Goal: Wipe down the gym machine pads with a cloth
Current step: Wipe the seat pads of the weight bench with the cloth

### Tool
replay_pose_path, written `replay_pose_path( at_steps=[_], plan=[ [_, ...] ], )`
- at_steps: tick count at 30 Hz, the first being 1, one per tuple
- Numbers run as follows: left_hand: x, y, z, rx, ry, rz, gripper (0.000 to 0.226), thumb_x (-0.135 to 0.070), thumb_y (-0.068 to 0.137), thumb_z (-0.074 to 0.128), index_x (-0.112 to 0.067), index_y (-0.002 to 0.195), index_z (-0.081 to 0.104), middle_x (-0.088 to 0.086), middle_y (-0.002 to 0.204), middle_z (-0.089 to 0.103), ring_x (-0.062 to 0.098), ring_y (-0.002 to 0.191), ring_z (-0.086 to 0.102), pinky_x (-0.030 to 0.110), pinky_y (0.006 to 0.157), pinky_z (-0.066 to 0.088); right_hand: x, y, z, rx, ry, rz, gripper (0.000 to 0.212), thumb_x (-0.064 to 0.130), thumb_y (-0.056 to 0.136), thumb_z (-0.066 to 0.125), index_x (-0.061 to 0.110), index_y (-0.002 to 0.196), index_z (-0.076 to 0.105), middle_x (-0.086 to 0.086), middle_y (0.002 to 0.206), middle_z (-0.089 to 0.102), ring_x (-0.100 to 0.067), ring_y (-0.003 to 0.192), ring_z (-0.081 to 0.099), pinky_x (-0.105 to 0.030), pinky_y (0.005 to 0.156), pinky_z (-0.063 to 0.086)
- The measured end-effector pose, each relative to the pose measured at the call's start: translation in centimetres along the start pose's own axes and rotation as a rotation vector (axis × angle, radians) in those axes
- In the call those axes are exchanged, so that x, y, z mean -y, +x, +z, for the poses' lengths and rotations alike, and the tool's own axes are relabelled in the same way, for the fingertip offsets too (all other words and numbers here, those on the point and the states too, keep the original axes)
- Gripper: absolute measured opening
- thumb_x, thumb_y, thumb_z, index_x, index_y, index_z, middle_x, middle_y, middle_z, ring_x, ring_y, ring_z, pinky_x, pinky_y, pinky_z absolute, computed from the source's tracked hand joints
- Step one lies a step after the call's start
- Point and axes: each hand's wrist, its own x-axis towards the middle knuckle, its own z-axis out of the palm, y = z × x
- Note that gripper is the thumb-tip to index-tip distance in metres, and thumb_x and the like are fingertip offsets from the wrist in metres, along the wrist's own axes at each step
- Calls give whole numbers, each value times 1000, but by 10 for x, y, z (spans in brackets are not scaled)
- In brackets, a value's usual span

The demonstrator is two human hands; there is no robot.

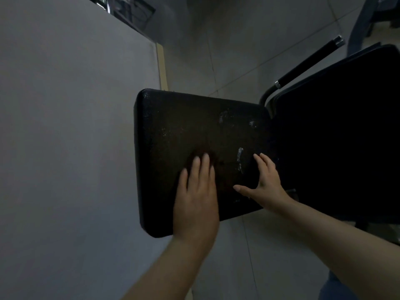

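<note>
Grey wall (65, 126) fills the left. We press our left hand (195, 198) flat, fingers straight, on the worn black seat pad (179, 126); our right hand (263, 185) rests beside it, fingers spread, near the back pad (342, 137). We see no cloth or writing.

Your left hand (195, 198) lies flat on the black pad (194, 131), fingers straight toward twelve o'clock. Your right hand (265, 185) rests at the pad's three o'clock edge, thumb spread toward nine. A second pad (346, 137) sits beyond, a handle (307, 63) at one o'clock.
</note>
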Motion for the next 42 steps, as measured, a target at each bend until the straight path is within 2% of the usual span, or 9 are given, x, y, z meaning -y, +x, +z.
replay_pose_path(
  at_steps=[5, 11, 18, 26, 29, 33, 35, 38, 42],
  plan=[
    [5, -24, 9, 10, -80, 101, 54, -19, 86, 36, -1, 136, 46, 19, 152, 28, 33, 140, 25, 48, 113, 14, 0, -2, 0, 2, -10, -13, 111, 51, 67, 78, 22, 151, 13, 7, 158, -1, -16, 145, 4, -36, 115, 16],
    [31, 96, -19, -52, 113, -43, 60, -30, 101, 29, -13, 148, -3, 13, 153, -23, 31, 144, -16, 48, 116, -2, 0, -1, -4, 34, 0, -7, 111, 52, 67, 78, 25, 151, 11, 11, 158, -3, -15, 145, 2, -36, 115, 16],
    [61, 178, -51, -116, 58, -167, 48, -38, 99, 35, -14, 140, 41, 15, 149, 33, 31, 141, 24, 47, 116, 16, -3, -1, -3, 22, 8, -33, 110, 52, 67, 78, 25, 151, 12, 11, 157, -3, -14, 145, 3, -35, 115, 16],
    [26, 61, -22, -55, 65, -50, 66, -44, 100, 23, -7, 148, -4, 20, 155, -17, 35, 145, -11, 47, 115, -7, -3, -2, -1, -1, 7, -24, 110, 50, 66, 79, 24, 151, 15, 9, 158, 1, -14, 145, 5, -36, 115, 17],
    [14, 2, -6, 49, -78, 0, 69, -38, 89, 56, -3, 144, 30, 22, 155, 14, 38, 143, 17, 48, 115, 5, -3, -2, 0, 2, 2, -21, 111, 52, 65, 79, 25, 151, 14, 11, 158, -1, -14, 145, 5, -36, 115, 17],
    [22, -24, 5, 35, -74, 112, 58, -36, 84, 48, -4, 132, 53, 17, 151, 31, 34, 138, 29, 48, 111, 14, -5, -2, 1, -5, -2, -19, 112, 54, 65, 78, 26, 151, 13, 12, 157, -1, -13, 145, 5, -34, 114, 16],
    [28, -4, -7, 69, -99, 76, 62, -37, 86, 59, -5, 138, 45, 17, 154, 24, 34, 142, 22, 49, 111, 15, -5, -1, 1, 1, -5, -15, 112, 56, 64, 78, 27, 151, 13, 12, 157, -1, -14, 145, 5, -36, 115, 17],
    [50, 53, -36, 16, 56, -90, 64, -44, 100, 25, -11, 146, -6, 16, 152, -23, 32, 142, -19, 51, 114, -5, -6, -1, -1, 17, -4, -12, 114, 58, 63, 77, 28, 151, 12, 13, 157, -3, -13, 145, 5, -36, 116, 18],
    [85, 116, -55, -102, 48, -269, 69, -51, 97, 24, -12, 152, 6, 15, 159, -3, 32, 146, -2, 53, 115, 3, -5, -1, -2, 19, 6, -9, 114, 56, 63, 78, 28, 151, 11, 15, 156, -5, -13, 145, 4, -36, 116, 19]
  ],
)
